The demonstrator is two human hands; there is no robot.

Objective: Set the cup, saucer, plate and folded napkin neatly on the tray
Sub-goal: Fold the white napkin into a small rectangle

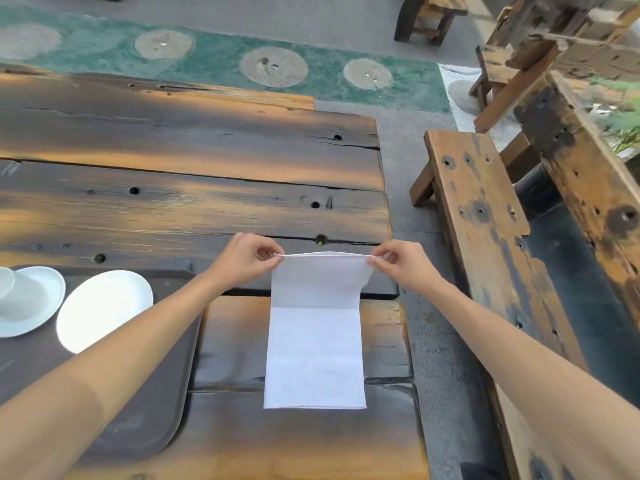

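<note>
A white napkin (315, 355) lies on the wooden table (194, 174), right of the tray. Its far end is lifted off the wood. My left hand (247, 259) pinches the far left corner and my right hand (401, 266) pinches the far right corner. A fold crease crosses the napkin about a third of the way down. The dark brown tray (162, 403) sits at the lower left. On it rest a white plate (104, 308) and, further left, a saucer (38, 306) with a pale cup (7, 282) on it, cut off by the frame edge.
A wooden bench (485, 237) runs along the right side of the table, with a grey floor gap between them. More wooden furniture stands at the back right. The table's right edge is close to the napkin.
</note>
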